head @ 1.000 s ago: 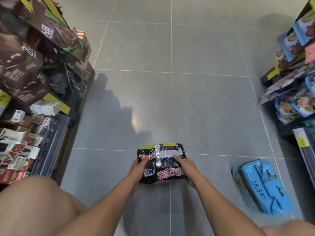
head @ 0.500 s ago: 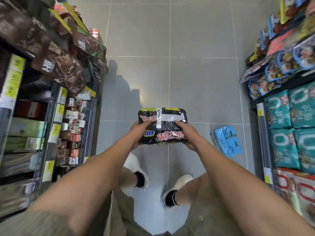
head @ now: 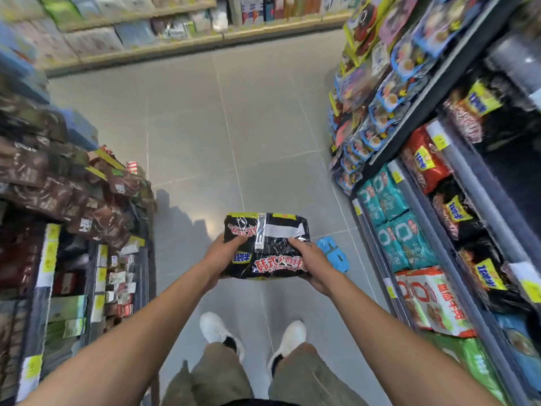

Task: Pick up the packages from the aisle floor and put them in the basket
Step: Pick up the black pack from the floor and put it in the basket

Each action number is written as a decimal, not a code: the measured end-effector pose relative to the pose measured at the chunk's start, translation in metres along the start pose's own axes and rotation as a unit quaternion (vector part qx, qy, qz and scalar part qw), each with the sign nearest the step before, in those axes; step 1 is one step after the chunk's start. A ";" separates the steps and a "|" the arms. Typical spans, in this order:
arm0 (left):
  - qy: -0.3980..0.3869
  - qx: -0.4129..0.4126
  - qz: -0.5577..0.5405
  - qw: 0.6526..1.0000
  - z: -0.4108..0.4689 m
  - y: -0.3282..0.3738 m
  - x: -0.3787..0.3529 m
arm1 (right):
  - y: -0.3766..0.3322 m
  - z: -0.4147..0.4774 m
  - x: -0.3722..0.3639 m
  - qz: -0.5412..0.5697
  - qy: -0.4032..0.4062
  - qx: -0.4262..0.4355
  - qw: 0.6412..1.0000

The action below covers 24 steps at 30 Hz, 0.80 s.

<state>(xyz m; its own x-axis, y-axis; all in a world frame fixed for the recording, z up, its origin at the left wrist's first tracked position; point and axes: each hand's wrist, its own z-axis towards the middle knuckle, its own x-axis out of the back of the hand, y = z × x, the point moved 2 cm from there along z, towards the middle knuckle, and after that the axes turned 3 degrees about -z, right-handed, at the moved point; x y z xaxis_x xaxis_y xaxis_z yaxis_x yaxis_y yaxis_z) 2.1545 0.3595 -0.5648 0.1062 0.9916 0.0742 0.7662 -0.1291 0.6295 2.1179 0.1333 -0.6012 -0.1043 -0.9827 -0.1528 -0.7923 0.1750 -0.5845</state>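
Both ends of a black crinkly plastic noodle multipack [head: 268, 240] sat clasped in left hand [head: 224, 254] and right hand [head: 312, 263], long axis crosswise above the grey tiled floor [head: 205, 136]; a blue plastic package [head: 335, 256] lay nearer the right; no basket showed.

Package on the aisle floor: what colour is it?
The floor package is light blue with small dark markings; head view, partly hidden behind the right hand.

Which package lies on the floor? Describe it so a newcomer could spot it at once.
Follow the grey tiled aisle floor to the foot of the right-hand shelving. There, partly behind the right hand, lies a light blue plastic package. It alone is on the tiles; the black plastic package with red lettering is gripped by the left hand and the right.
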 end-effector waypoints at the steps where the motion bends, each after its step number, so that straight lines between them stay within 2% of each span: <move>1: -0.010 -0.012 0.016 1.000 -0.012 0.010 -0.011 | -0.004 -0.020 0.012 0.011 -0.003 0.015 1.000; 4: -0.057 -0.065 0.072 0.994 -0.048 0.050 -0.058 | -0.017 -0.082 0.057 0.045 0.023 0.074 0.996; 7: -0.140 -0.106 0.126 0.976 -0.078 0.086 -0.116 | -0.011 -0.137 0.104 0.081 0.090 0.127 0.984; 13: -0.287 -0.148 0.229 0.918 -0.111 0.132 -0.232 | 0.006 -0.225 0.168 0.174 0.241 0.188 0.936; 16: -0.369 -0.173 0.283 0.868 -0.128 0.143 -0.288 | 0.026 -0.259 0.190 0.223 0.304 0.203 0.904; 20: -0.462 -0.175 0.347 0.797 -0.145 0.146 -0.354 | 0.070 -0.310 0.193 0.315 0.414 0.248 0.817; 22: -0.525 -0.184 0.366 0.746 -0.168 0.141 -0.383 | 0.082 -0.337 0.181 0.323 0.457 0.259 0.787; 24: -0.556 -0.196 0.393 0.705 -0.193 0.128 -0.409 | 0.098 -0.361 0.170 0.322 0.519 0.266 0.746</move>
<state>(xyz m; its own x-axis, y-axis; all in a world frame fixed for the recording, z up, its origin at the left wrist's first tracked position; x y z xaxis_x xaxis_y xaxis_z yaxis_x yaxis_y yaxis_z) 2.0871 -0.0606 -0.3655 0.9994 -0.0346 0.0045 -0.0182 -0.4066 0.9134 1.8050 -0.0378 -0.3966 -0.9881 -0.1538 -0.0013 -0.0545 0.3584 -0.9320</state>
